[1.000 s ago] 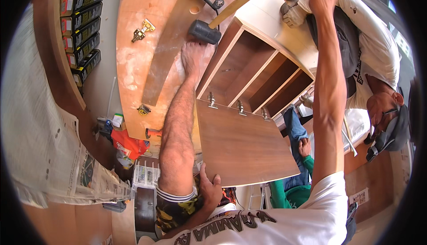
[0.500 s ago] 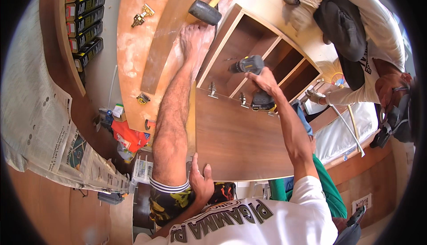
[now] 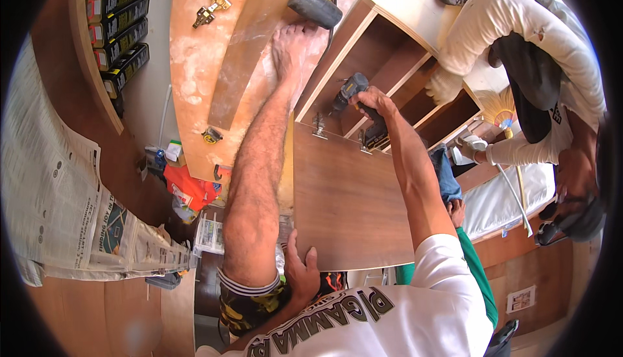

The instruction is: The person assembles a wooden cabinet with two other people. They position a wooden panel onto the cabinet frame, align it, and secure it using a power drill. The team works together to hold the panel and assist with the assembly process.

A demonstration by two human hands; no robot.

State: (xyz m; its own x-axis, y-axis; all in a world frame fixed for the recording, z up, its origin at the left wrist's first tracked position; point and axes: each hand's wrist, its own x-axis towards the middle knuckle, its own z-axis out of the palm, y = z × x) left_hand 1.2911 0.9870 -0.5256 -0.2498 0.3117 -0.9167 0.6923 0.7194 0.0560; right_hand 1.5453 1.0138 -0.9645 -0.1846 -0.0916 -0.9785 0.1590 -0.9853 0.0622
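A dark grey cordless drill [image 3: 352, 88] is gripped in my right hand [image 3: 378, 103]. Its nose points down into the open wooden cabinet [image 3: 371, 7], close to one hinge [image 3: 319, 125] on the cabinet door [image 3: 354, 201]. Another hinge [image 3: 365, 142] sits farther right along the same edge, below the drill's base. The brown door panel lies flat toward me. At its near left corner is my left hand [image 3: 302, 271], fingers stretched and thumb apart, against or just beside the edge; I cannot tell which. Whether the drill's bit touches anything is hidden.
A black-headed mallet [image 3: 315, 7] lies beside my bare foot. Loose hinges [image 3: 211, 9] and a tape measure [image 3: 211, 135] rest on the dusty board [image 3: 195, 84]. A person in white trousers [image 3: 500, 26] crouches at the right, a gloved hand [image 3: 444, 86] near the cabinet. A green sleeve [image 3: 478, 266] shows nearby.
My right hand has swung the drill's nose from pointing left to pointing down, nearer the left hinge. The co-worker's gloved hand has come down to the cabinet's edge. The whole view has shifted slightly.
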